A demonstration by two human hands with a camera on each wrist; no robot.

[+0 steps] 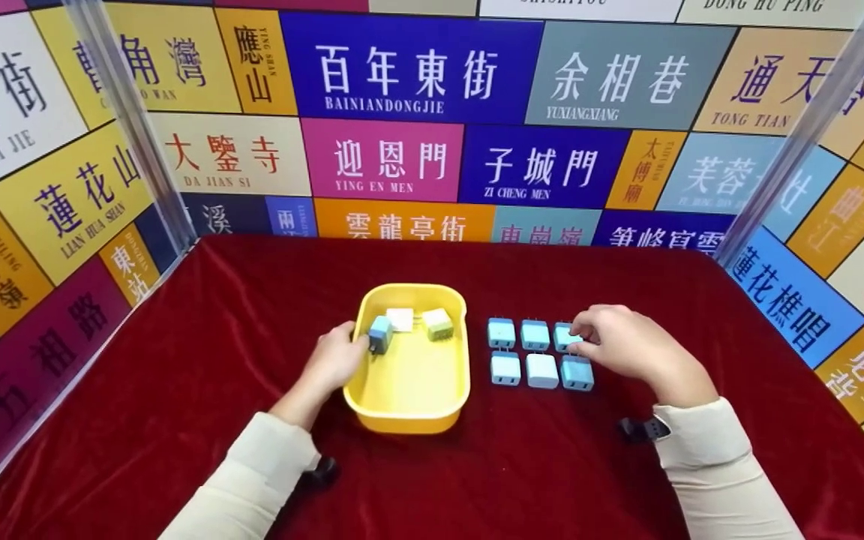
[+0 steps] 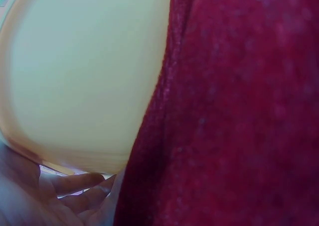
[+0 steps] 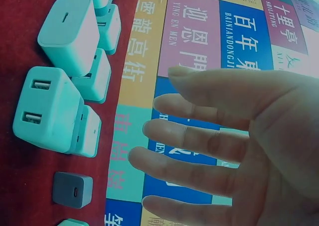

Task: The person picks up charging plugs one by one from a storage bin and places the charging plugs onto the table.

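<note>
My left hand grips the left rim of a yellow plastic tub. In the left wrist view its fingers lie against the tub's side wall. Inside, near the far end, are a blue-sided charger, a white one and a pale green one. Right of the tub, several USB wall chargers stand in two rows. Over their right end is my right hand, fingertips overlapping a back-row charger. The right wrist view shows that hand's fingers apart and holding nothing.
Dark red velvet cloth covers the table. Colourful panels with Chinese street names stand behind it and at both sides, with clear corner posts. A small dark grey charger shows in the right wrist view.
</note>
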